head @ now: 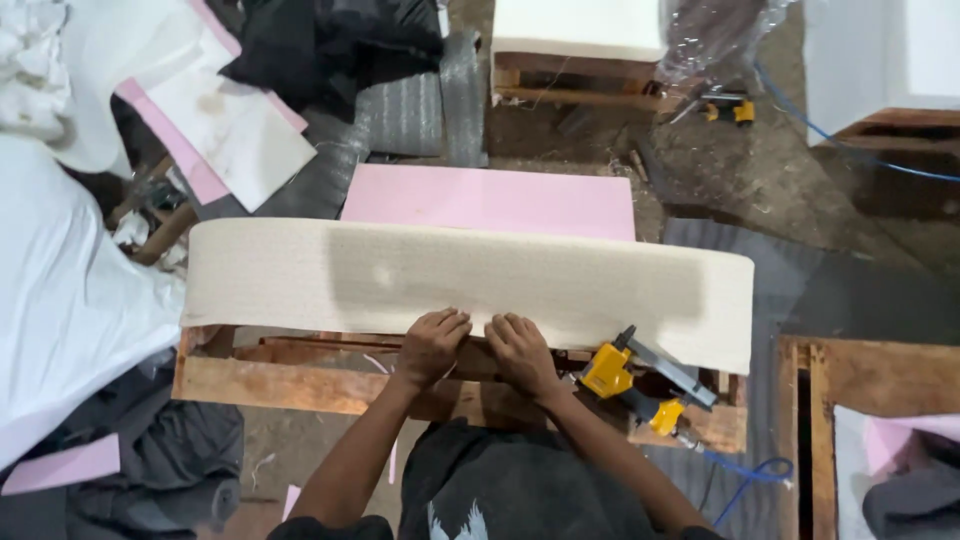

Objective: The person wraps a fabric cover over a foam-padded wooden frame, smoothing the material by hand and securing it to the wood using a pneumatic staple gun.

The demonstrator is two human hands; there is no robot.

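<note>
Beige fabric panel (470,280) — long, stretched over a wooden frame (300,385), centre of scene. Left hand (432,343) and right hand (520,350) side by side, fingers curled, pressing and gripping the fabric's near edge against the frame. Yellow pneumatic staple gun (640,385) lying on the frame just right of the right hand — blue air hose (745,480) trailing near. Pink foam sheet (490,200) beyond the panel.

Both forearms reach forward and converge. The left hand (432,342) and right hand (520,350) lie side by side, nearly touching, knuckles up, fingers (505,325) curled downward.
</note>
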